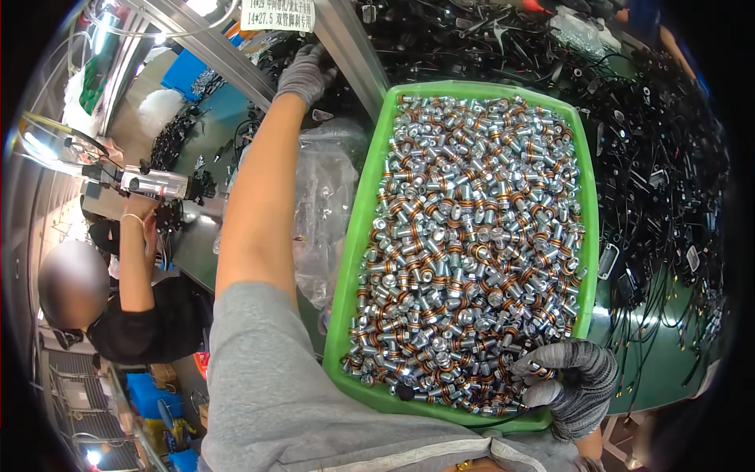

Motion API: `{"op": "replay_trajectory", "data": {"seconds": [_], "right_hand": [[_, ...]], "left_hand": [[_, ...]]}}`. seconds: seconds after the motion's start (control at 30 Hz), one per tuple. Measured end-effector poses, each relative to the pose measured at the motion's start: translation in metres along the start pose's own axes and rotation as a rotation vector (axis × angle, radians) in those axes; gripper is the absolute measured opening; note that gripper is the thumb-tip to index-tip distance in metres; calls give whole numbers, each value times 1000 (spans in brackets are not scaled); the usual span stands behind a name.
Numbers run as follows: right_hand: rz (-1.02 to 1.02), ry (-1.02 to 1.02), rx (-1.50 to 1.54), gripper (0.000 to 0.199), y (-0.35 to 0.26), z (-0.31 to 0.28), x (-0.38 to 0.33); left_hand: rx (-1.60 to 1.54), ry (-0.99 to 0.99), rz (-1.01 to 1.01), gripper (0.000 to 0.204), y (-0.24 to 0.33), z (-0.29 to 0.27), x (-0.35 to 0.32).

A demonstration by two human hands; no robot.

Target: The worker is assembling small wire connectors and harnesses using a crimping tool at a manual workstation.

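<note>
**Right hand in the tray, left hand reaching far**

The right hand (572, 385), in a grey knit glove, sits at the near right corner of the green tray (358, 228). Its fingers (543, 358) are curled loosely and a little apart, resting on top of the metal parts (472, 236); whether they pinch one of them cannot be told. The parts lie directly under the fingertips and spread away from them, ahead and to the left, filling the tray from rim to rim. They are small shiny cylinders, many with orange-brown bands, heaped without order. The tray's near rim runs just below the fingers, and its right rim passes just beside the hand.

The left hand (305, 72), also gloved in grey, is stretched far forward with the bare forearm rising from a grey sleeve (267, 393). Its fingers are bent down over dark items beside a slanted metal rail (346, 47); they look closed together, but what they grip, if anything, is hidden. The tray's far left corner lies just right of these fingers, and the parts are near but not touched by them.

A crumpled clear bag (326, 197) lies between the left forearm and the tray's left rim. Right of the tray, well apart from the left fingers and beyond the right ones, a mass of black cables (661, 173) covers the green tabletop (668, 354). At far left another person (141, 315) in black works with a raised arm.
</note>
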State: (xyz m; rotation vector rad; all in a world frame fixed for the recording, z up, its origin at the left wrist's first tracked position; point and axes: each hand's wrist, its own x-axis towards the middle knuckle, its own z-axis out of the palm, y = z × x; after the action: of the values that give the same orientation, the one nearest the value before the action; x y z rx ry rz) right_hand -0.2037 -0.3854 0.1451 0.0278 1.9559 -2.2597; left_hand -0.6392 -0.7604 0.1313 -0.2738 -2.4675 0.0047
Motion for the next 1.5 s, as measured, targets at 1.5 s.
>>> {"op": "replay_trajectory", "data": {"seconds": [1.5], "right_hand": [[74,40,49,23,-5,-5,8]], "left_hand": [[-598,-76,33,27,58,24,12]]}}
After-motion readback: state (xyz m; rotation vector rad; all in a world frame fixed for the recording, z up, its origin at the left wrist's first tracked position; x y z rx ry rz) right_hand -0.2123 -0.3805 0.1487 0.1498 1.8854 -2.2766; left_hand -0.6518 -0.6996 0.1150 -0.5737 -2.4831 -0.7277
